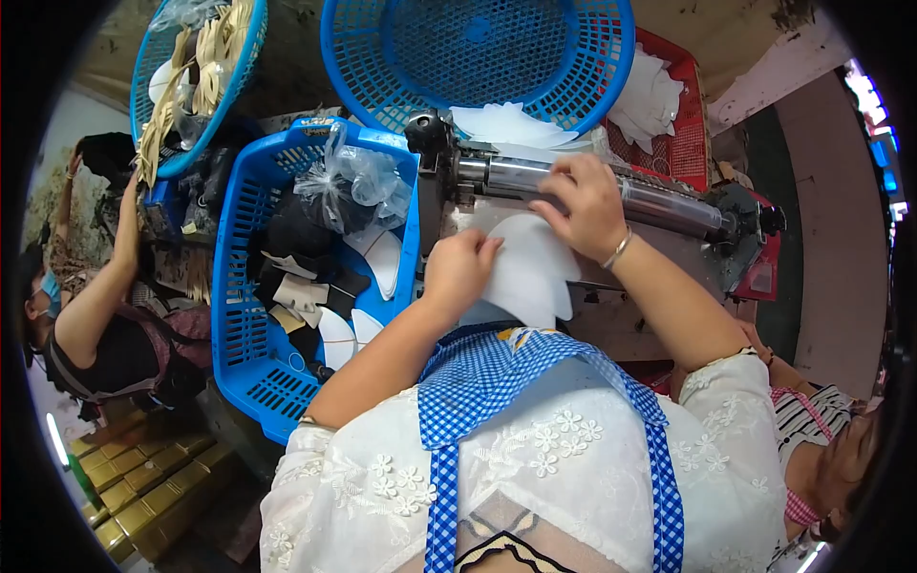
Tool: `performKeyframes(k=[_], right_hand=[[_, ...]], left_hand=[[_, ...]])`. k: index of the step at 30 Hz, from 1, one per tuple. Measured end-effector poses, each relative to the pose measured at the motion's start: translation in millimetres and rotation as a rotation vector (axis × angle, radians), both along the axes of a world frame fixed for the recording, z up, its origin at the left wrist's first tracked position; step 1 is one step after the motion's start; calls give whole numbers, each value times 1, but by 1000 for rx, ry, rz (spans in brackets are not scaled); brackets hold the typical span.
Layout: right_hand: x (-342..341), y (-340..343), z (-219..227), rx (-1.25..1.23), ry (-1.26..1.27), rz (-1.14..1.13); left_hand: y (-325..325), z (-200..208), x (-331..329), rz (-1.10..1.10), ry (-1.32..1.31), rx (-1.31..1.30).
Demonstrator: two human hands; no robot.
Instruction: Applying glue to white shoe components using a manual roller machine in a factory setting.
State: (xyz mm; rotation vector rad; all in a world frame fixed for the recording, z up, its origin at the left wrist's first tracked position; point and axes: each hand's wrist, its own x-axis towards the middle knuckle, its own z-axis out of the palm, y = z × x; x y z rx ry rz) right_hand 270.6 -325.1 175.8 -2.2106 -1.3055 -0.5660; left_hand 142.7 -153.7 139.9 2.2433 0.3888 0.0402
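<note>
Left of the fingers, a square blue basket (pixel 250 315) holds uncounted black and white cut pieces. The left hand (pixel 458 272) pinches the white sheet's (pixel 530 272) near edge; the right hand (pixel 585 205) presses it flat at the metal roller (pixel 659 205). One sheet is in hand, seemingly not yet fed through. Beyond the fingers, two round blue baskets (pixel 478 48) and one red crate (pixel 683 143) hold stacks, so plenty looks left.

One head-worn fisheye view looks steeply down from above the person's chest, facing forward over the apron (pixel 497 382) to the roller machine (pixel 592 191) close ahead. Blue baskets (pixel 248 315) lie near left and far centre; the rim is black and bends edges.
</note>
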Motion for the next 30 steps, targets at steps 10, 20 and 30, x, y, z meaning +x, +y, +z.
performKeyframes(k=[10, 20, 30], right_hand=[[63, 20, -19, -123, 466, -117], [4, -5, -15, -203, -69, 16], [77, 28, -26, -435, 711, -169]], left_hand=[[6, 2, 16, -156, -107, 26], [13, 10, -3, -94, 101, 18], [0, 3, 24, -50, -131, -31]])
